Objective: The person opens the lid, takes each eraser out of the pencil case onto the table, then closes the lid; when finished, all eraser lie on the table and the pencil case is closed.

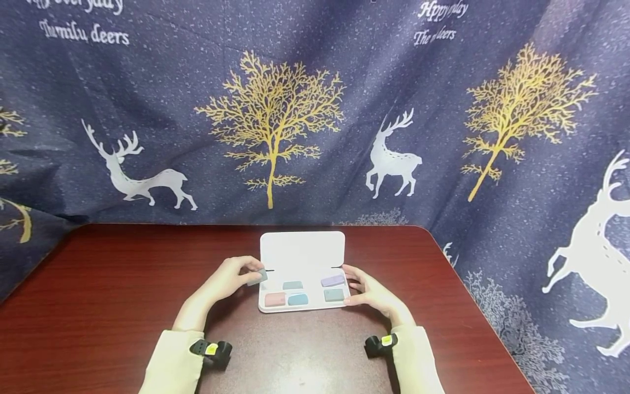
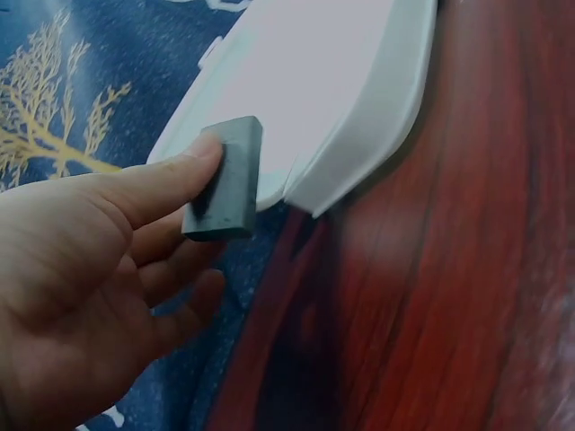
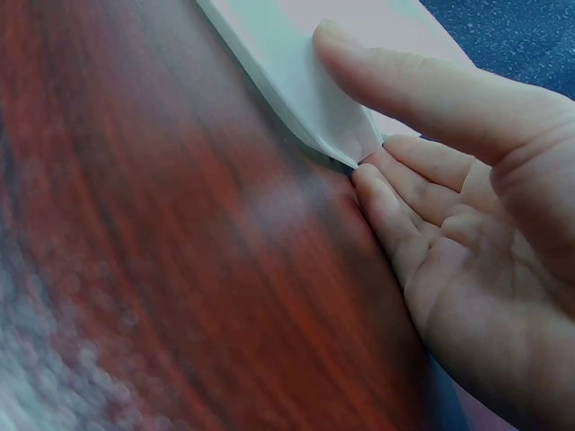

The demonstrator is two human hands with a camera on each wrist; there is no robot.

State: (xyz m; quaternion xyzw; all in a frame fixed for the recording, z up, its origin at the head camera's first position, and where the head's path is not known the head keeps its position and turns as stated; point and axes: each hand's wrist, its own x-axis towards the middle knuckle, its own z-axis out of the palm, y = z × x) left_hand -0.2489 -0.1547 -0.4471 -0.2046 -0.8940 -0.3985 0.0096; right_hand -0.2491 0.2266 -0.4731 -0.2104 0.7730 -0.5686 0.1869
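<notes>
A white hinged case lies on the table with its lid up. Just past its left end, my left hand pinches a grey-green eraser between thumb and fingers, off the table. My right hand holds the case's right end, its thumb over the rim and its fingers along the outer side. Inside the case are a pink eraser, a blue eraser, a purple eraser and two grey-green erasers, one at the back and one at the front right.
The dark red wooden table reaches back to a blue cloth printed with trees and deer. Black cameras are strapped to the left wrist and right wrist.
</notes>
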